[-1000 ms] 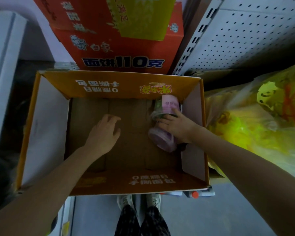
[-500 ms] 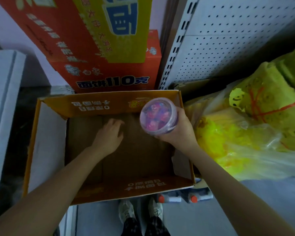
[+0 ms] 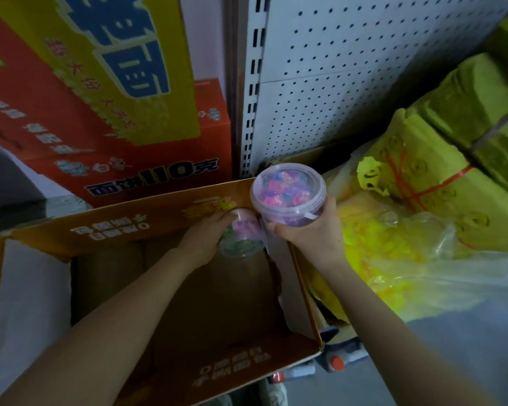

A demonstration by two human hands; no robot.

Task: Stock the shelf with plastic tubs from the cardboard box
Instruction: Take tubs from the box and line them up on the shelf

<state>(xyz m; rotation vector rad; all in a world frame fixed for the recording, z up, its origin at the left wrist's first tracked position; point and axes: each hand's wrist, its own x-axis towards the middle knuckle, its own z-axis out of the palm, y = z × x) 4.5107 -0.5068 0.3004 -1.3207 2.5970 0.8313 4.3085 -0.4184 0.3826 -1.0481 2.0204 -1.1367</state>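
Note:
An open orange cardboard box lies below me, its brown floor mostly bare. My right hand grips a clear plastic tub with pink and purple contents, held upright above the box's far right corner. A second tub lies on its side in that corner, and my left hand curls its fingers round it. The white perforated shelf panel rises behind the box.
Red and yellow cartons are stacked behind the box at the left. Yellow paper bundles in clear plastic bags pile up at the right. Bottles with orange caps lie by the box's near right corner. Grey floor lies beyond.
My left hand moved right across the box floor and took hold of the second tub. My right hand carried its tub a little higher and to the right. The view tilted upward.

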